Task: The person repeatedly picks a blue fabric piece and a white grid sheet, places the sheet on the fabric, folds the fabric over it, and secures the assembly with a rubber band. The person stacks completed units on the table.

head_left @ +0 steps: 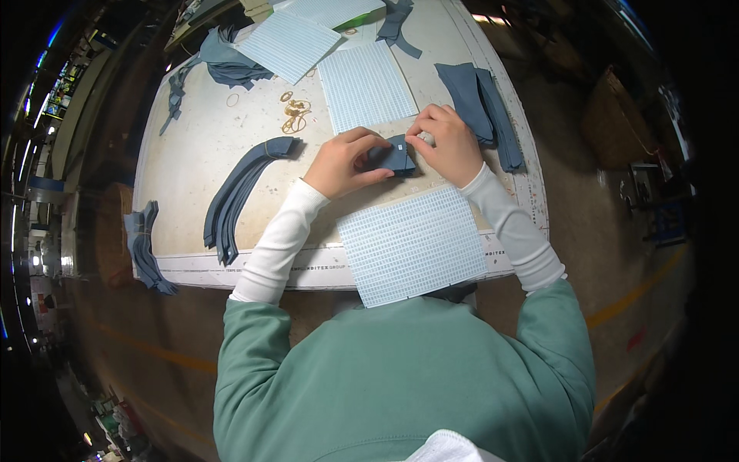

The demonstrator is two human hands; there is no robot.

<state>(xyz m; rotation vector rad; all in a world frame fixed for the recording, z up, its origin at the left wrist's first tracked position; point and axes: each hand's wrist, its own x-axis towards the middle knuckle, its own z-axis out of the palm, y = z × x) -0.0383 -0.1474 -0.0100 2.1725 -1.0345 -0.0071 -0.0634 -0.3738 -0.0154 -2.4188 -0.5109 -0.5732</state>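
Far left edge: a dark grey cloth bundle (143, 248) hangs over the rim of the counter (192, 154).
Left of centre: a curved stack of grey strips (239, 192) lies flat, tied near its upper end, just beside the left forearm.
Left hand (346, 163): fingers curled and closed over the left side of a small grey folded piece (394, 156), pressing it to the counter.
Folded piece: it sits mid-counter between the two hands, at the near edge of the middle gridded sheet (365, 86).
Right hand (446, 142): fingertips pinched shut on the piece's right upper corner; whether it also holds something small and pale there is unclear.
Step in hand: by the look of it, the piece is being folded or squared up; the next move would call for steady thumbs so the fold keeps its edges aligned.
Near edge: another gridded sheet (412, 245) overhangs the counter towards the green sweatshirt, close under both wrists.
Behind: rubber bands (295, 111) lie loose beside more sheets and cloth.
Right: a stack of grey pieces (481, 112) lies touching or just beside the right hand, crowding that side.
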